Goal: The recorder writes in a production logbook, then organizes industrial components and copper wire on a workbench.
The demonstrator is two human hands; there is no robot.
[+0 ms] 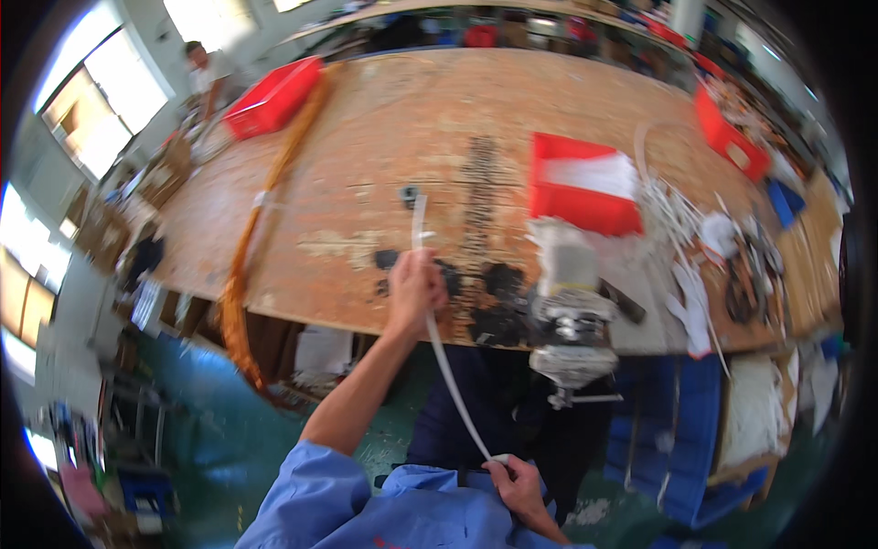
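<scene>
A narrow, flexible white strip (457, 391), perhaps a tube or flat cable, runs between my two hands. My left hand (416, 285) is closed around it over the near part of the wooden workbench (366, 165), and its upper end stands out beyond the fist. Close to my body, at the lower middle, my right hand (519, 487) pinches the lower end. The strip sags slightly across the bench's front edge. Right of my left hand, a bench vise (574, 334) is fixed at that edge, a greyish-white cloth-like piece (562, 256) behind its jaws.
A red bin (558, 203) with white contents stands beyond the vise. To its right lie white cables (668, 210), a white glove (693, 306) and hand tools (743, 288). A long orange-brown bundle (240, 274) hangs over the front edge at left. Another person (208, 78) is at far left.
</scene>
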